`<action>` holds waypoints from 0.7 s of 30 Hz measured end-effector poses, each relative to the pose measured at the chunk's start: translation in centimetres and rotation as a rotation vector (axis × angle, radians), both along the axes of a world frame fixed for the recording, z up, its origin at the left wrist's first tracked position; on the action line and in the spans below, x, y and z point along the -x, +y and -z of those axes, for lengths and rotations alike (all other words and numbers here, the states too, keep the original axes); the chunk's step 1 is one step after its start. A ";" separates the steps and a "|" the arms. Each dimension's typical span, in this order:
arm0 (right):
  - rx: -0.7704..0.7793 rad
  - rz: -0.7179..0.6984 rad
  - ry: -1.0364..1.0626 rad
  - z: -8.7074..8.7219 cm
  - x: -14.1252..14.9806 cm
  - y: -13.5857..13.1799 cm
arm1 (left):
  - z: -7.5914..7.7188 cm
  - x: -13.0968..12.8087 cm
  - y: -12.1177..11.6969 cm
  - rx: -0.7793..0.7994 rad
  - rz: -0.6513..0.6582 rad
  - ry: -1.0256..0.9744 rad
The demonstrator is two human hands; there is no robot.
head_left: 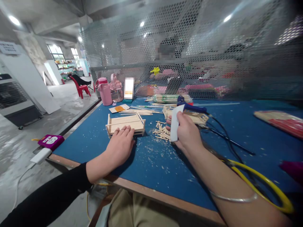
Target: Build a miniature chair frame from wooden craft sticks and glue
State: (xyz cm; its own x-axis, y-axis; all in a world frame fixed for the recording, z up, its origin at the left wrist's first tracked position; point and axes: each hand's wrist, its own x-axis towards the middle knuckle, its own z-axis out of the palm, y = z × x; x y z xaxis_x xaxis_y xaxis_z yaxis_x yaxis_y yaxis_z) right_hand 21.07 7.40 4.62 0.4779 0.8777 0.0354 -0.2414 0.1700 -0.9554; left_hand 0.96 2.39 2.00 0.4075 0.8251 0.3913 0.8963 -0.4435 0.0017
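My left hand (121,146) lies over the near edge of a small stick-built wooden frame (125,121), its fingers flat on the slatted top. Thin posts stand up at the frame's corners. My right hand (189,130), wearing a silver bangle, is closed around a flat white rectangular piece (176,123), held upright above the table. Its kind is unclear. Short cut sticks (162,131) lie in a loose pile just left of that hand. Behind it are a blue-handled glue gun (195,108) and a second wooden stick piece (199,118), partly hidden.
Long thin sticks (142,111) and a bagged stick bundle (170,98) lie toward the back. A pink jug (104,91) stands at the far left. Black cable and a yellow loop (267,186) lie at right, near a red-and-beige package (279,123). Perforated mesh (142,53) closes the back.
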 end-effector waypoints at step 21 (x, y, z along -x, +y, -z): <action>-0.046 -0.002 -0.079 0.3 -0.1 -0.1 | -1.8 2.1 3.5 -0.048 0.012 -0.091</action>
State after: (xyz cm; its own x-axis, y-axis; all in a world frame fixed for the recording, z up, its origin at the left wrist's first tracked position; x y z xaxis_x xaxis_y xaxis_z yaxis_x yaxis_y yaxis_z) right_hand 21.20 7.28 4.30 0.4701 0.8753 0.1132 -0.1662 0.2138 -0.9626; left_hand -1.10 5.91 3.82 0.3782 0.7999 0.4660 0.8881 -0.4556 0.0612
